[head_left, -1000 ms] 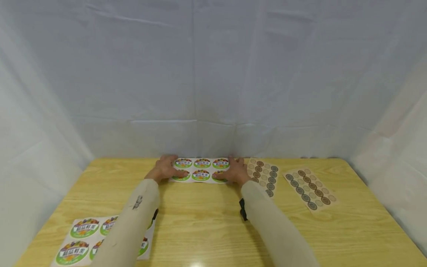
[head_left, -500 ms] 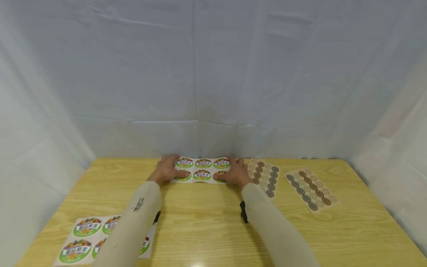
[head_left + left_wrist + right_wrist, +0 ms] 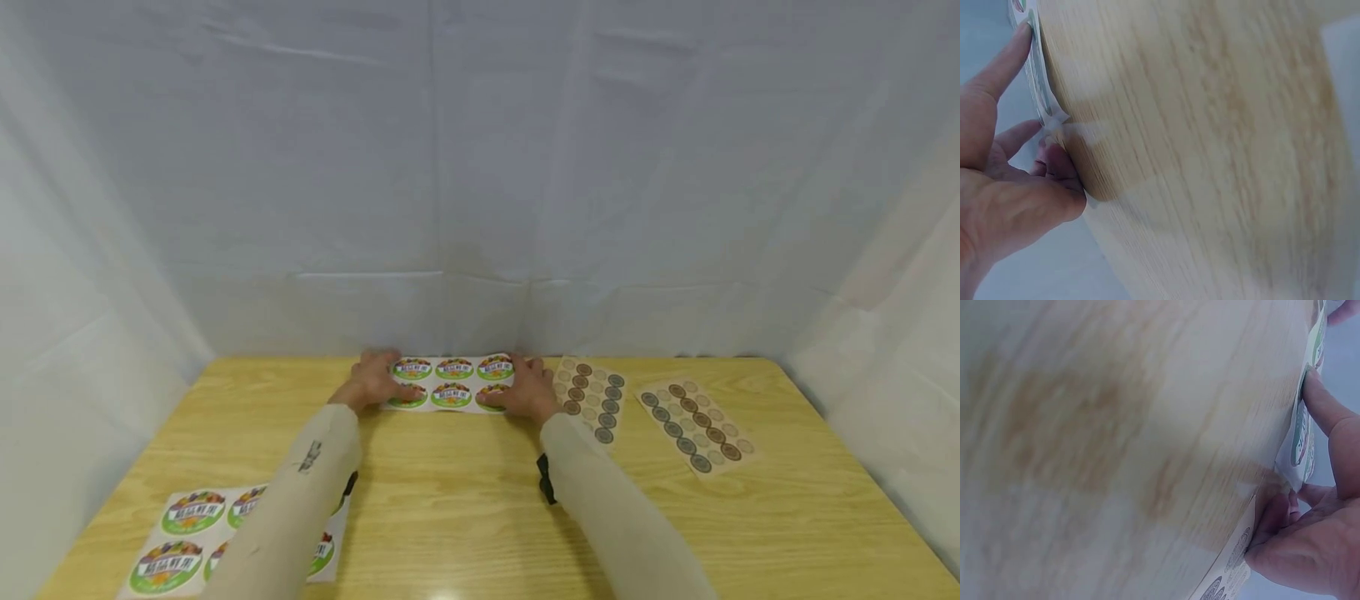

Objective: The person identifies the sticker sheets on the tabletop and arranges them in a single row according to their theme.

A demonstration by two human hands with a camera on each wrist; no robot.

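Observation:
A white sticker sheet (image 3: 453, 382) with oval fruit-pattern labels in two rows lies at the table's far edge, against the cloth. My left hand (image 3: 372, 379) grips its left end, thumb on top of a label. At the right end, my right hand (image 3: 529, 388) holds it the same way. The left wrist view shows the left hand (image 3: 1004, 187) with its fingers curled by the sheet's lifted corner (image 3: 1054, 112). In the right wrist view the right hand's thumb (image 3: 1325, 406) presses on a label, its other fingers curled at the sheet's end.
Two beige sheets of round brown and grey stickers lie at the right, a nearer one (image 3: 596, 400) beside my right hand and another (image 3: 697, 425) farther out. A larger fruit-label sheet (image 3: 187, 533) sits front left, partly under my left sleeve. White cloth (image 3: 480, 208) encloses the table.
Both hands keep their hold on the sheet at the far edge. Only slight shifts of the view and sheet show.

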